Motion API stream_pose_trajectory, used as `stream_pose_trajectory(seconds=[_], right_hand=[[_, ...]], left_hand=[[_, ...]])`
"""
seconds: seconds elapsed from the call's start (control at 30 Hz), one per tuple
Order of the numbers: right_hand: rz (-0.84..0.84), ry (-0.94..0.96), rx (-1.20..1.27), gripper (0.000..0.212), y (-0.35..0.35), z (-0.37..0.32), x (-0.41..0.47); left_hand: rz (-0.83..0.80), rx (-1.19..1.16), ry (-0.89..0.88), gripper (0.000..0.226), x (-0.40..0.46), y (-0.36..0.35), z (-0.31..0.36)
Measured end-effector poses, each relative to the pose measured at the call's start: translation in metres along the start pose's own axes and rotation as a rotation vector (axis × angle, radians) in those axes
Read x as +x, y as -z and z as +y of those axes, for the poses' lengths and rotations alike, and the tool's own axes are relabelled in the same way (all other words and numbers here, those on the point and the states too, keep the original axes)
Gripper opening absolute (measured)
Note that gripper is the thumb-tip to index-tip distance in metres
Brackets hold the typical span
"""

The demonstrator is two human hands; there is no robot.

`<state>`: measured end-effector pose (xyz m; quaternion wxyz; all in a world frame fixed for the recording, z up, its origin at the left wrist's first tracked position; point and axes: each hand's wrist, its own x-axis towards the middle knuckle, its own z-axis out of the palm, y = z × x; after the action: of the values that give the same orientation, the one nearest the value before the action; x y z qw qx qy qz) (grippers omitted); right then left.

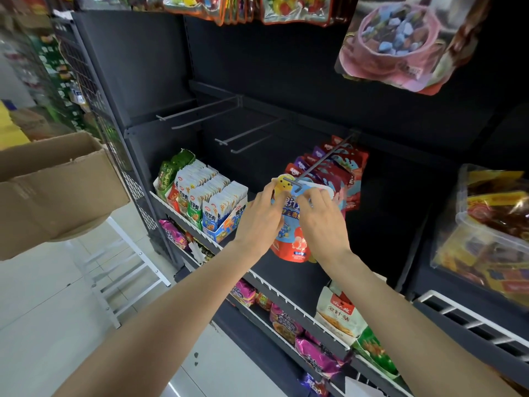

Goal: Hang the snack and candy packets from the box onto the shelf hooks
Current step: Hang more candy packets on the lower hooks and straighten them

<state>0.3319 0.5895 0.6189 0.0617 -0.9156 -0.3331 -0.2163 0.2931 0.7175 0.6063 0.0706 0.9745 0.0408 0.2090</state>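
A cardboard box (54, 187) sits at left, empty hooks (197, 110) jut from the dark shelf (286, 67), and boxed snacks (206, 196) stand below. Hung packets (343, 170) crowd the hook (320, 161) behind. Both hands cover much of the candy packet (289, 239). Left hand (257, 219) and right hand (320, 222) pinch its top corners with curled fingers, its top at the hook's tip.

The candy packet (289, 239) is glossy printed plastic, the hook (320, 164) thin grey metal wire, the shelf back panel (257, 67) matt dark painted metal, the box (57, 190) plain brown matt cardboard, and the floor (43, 310) smooth pale tile.
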Motion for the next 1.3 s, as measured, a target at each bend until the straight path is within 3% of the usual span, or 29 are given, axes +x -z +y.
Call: stream_pose_trajectory(seconds=[0.1, 0.2, 0.47, 0.7, 1.07, 1.3], right_hand=[[-0.092, 0.054, 0.088, 0.04, -0.001, -0.011, 0.002], [-0.136, -0.016, 0.302, 0.029, -0.008, -0.027, 0.009], [-0.216, 0.072, 0.455, 0.031, -0.033, -0.123, 0.062], [-0.281, 0.194, 0.647, 0.026, -0.075, -0.272, 0.153], [-0.497, 0.352, 0.734, 0.029, -0.155, -0.508, 0.301], [-0.509, 0.443, 0.85, 0.029, -0.226, -0.62, 0.414]], left_hand=[[0.038, -0.009, 0.008, 0.045, 0.0, 0.002, -0.007], [0.051, -0.028, 0.062, 0.035, -0.003, 0.01, -0.025], [0.022, -0.042, 0.354, 0.024, -0.027, 0.048, -0.135], [0.12, -0.204, 0.677, 0.017, -0.057, 0.086, -0.296], [0.152, -0.282, 0.859, 0.016, -0.074, 0.128, -0.561], [0.125, -0.277, 0.976, 0.015, -0.052, 0.124, -0.725]])
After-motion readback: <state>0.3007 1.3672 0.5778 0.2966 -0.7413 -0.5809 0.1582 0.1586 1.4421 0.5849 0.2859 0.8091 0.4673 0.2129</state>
